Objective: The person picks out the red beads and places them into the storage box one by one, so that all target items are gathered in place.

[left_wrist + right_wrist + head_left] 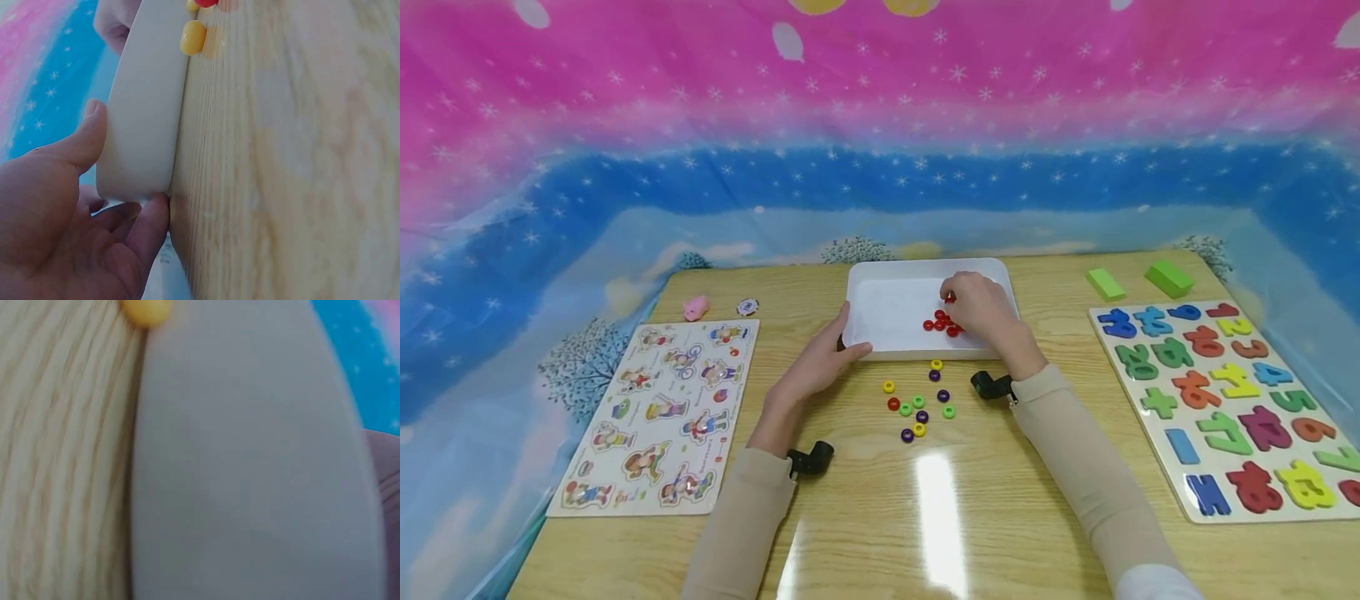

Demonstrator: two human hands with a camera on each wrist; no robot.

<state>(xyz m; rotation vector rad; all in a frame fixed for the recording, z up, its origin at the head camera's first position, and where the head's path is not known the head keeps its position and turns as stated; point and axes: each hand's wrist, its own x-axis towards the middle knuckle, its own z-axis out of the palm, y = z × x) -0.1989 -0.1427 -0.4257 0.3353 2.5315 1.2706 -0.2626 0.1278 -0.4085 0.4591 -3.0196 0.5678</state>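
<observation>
A shallow white tray (895, 304) lies on the table with several red ring beads (940, 325) in its right half. At the tray's front left corner, my left hand (820, 362) grips it, thumb on the rim and fingers along the outer side wall. The left wrist view shows that left hand (81, 206) close around the corner. My right hand (981, 308) reaches over the front rim into the tray, its curled fingertips pinching a red bead (950, 297). In the right wrist view, the tray's wall (250, 456) hides most of that hand.
Several yellow, purple, green and red beads (918, 402) lie in front of the tray. A picture puzzle board (655, 417) is at left, a number puzzle board (1217, 400) at right. Behind them sit a pink pig (696, 307), a round chip (748, 307) and green blocks (1169, 278).
</observation>
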